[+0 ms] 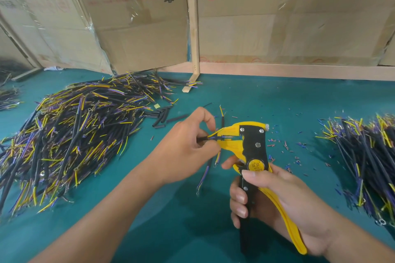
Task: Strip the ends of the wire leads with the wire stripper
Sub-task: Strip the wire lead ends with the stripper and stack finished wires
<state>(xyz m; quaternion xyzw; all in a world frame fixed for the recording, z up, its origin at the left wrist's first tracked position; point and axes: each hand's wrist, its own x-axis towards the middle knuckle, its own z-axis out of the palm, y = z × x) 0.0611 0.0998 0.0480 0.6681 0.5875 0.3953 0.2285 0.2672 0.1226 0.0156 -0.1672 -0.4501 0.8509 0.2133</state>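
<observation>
A yellow and black wire stripper stands upright over the green table, its jaws pointing left. My right hand grips its two handles from below. My left hand pinches a black cable with blue and yellow leads, and the lead ends lie between the stripper's jaws. The cable's other end hangs down below my left hand.
A large heap of black cables with yellow and blue leads covers the table's left side. A second heap lies at the right. Short black tubing pieces and small insulation scraps are scattered near the middle. Cardboard boxes stand behind.
</observation>
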